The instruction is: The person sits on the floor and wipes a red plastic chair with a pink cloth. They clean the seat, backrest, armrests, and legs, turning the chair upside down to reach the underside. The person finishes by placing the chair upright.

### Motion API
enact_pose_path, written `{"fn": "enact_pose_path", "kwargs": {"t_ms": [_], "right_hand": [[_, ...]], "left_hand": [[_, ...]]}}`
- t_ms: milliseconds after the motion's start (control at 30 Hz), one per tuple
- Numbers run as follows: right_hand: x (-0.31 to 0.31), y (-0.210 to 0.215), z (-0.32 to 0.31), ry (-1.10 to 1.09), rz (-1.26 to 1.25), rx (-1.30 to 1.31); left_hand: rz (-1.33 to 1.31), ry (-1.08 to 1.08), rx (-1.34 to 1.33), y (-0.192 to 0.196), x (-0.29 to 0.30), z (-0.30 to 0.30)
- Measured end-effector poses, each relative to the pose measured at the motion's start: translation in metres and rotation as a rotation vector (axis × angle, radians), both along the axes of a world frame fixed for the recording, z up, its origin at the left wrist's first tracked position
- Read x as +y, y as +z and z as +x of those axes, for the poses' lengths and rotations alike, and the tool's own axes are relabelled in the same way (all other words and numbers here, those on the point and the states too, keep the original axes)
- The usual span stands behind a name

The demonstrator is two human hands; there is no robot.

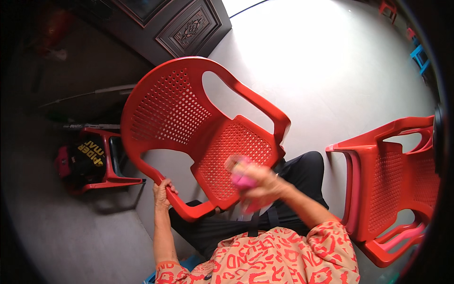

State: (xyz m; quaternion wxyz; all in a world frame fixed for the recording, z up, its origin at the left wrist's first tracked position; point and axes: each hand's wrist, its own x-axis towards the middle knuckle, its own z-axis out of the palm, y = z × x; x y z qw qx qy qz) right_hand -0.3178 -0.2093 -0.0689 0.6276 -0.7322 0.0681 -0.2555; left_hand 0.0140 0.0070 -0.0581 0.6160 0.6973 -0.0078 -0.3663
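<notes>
A red plastic armchair point(165, 109) with a perforated back and a woven-pattern seat stands tilted in front of me, against my knees. My left hand point(163, 191) is wrapped round its left armrest, near the bend. Over the front part of the seat, my right hand point(260, 184) is closed on a bunched pink cloth point(242, 181). Motion blurs this hand and the cloth, and whether the cloth touches the seat I cannot tell.
Stacked red chairs point(378, 184) stand at my right. On the left, a red stool point(111, 165) carries a dark bag with yellow lettering point(90, 154). A dark carved door point(189, 31) is at the far left. A blue stool point(419, 57) stands far right.
</notes>
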Motion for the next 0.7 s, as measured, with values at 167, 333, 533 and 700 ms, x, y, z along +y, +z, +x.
{"fn": "enact_pose_path", "kwargs": {"t_ms": [167, 333, 533, 700], "right_hand": [[-0.106, 0.025, -0.049, -0.744, 0.106, 0.140], [-0.151, 0.006, -0.023, -0.702, -0.330, 0.629], [-0.185, 0.026, 0.056, -0.499, -0.412, 0.687], [-0.198, 0.028, 0.104, -0.636, -0.528, 0.653]], "left_hand": [[0.349, 0.056, -0.493, 0.013, -0.014, -0.035], [0.372, 0.053, -0.562, -0.006, -0.008, -0.041], [0.426, 0.084, -0.606, -0.001, -0.006, -0.041], [0.487, 0.101, -0.598, 0.004, -0.021, -0.049]]}}
